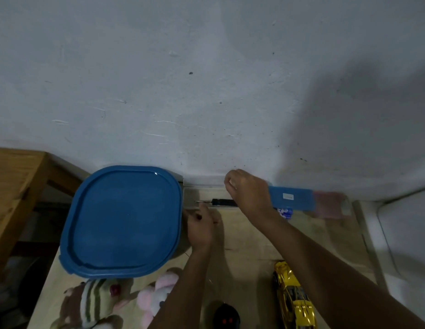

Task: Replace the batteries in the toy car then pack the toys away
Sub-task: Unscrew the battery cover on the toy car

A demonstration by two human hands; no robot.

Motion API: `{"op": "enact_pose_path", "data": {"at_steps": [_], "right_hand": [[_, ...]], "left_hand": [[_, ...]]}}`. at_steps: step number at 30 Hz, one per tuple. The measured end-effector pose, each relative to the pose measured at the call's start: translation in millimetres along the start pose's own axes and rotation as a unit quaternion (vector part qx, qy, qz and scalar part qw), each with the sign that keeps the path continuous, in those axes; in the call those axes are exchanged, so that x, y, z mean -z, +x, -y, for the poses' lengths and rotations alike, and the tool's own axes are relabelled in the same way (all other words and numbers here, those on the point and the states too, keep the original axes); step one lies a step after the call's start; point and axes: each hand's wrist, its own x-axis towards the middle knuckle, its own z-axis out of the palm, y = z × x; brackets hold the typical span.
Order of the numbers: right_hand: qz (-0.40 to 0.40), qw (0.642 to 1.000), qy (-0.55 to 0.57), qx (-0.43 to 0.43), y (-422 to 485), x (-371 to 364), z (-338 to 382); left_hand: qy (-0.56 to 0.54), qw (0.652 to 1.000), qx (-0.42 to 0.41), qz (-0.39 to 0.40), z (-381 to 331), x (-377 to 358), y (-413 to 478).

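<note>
A wooden table (249, 248) carries a blue-lidded tub (121, 219), plush toys (157, 293), yellow car (293, 298), screwdriver (222, 202).

Glossy yellow toy car (292, 297), smooth blue plastic lid (122, 219), fuzzy plush toys (157, 296).

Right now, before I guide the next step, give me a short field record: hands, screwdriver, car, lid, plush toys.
screwdriver: lying at the far edge of the table
left hand: fingers curled beside the screwdriver tip, hold unclear
right hand: curled above the screwdriver handle, grip unclear
toy car: yellow, on table, untouched
blue lid: large, left of both hands
striped plush, pink plush: on table, near edge
</note>
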Motion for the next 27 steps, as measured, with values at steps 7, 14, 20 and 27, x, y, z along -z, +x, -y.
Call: {"op": "enact_pose_path", "data": {"at_steps": [7,14,20,27], "right_hand": [[0.208,0.978,0.022,-0.017,-11.1,-4.9,1.6],[0.304,0.953,-0.008,0.006,3.0,-17.0,-3.9],[0.363,0.931,-0.018,0.028,10.0,-13.2,-6.2],[0.3,0.952,0.042,-0.04,-4.5,1.6,-11.2]], "left_hand": [[0.002,0.998,0.047,0.046,1.2,7.6,2.7],[-0.033,0.996,0.031,0.076,4.1,5.0,11.9],[-0.047,0.994,0.041,0.092,-0.2,5.7,9.1],[-0.015,0.997,0.04,0.065,5.3,5.9,10.2]]}}
